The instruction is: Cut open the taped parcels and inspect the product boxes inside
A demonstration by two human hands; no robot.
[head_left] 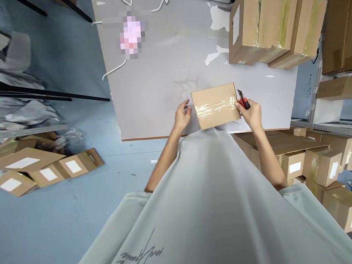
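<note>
A small cardboard box (214,95) with clear tape across its top lies near the front edge of the grey table, slightly turned. My right hand (251,112) is at the box's right side, gripping a red and black box cutter (243,100) whose tip points up and away from me. The thumb of that hand reaches to the box's right edge. To the left of the box is my left hand (183,115), its fingers apart and curved, with nothing in them. A narrow gap separates it from the box.
Larger taped cartons (265,25) stand at the table's back right. White cables (155,4) and a blurred pink item (131,34) lie at the back left. More boxes (322,162) are stacked below right, and flattened cartons (45,163) rest on the floor at left.
</note>
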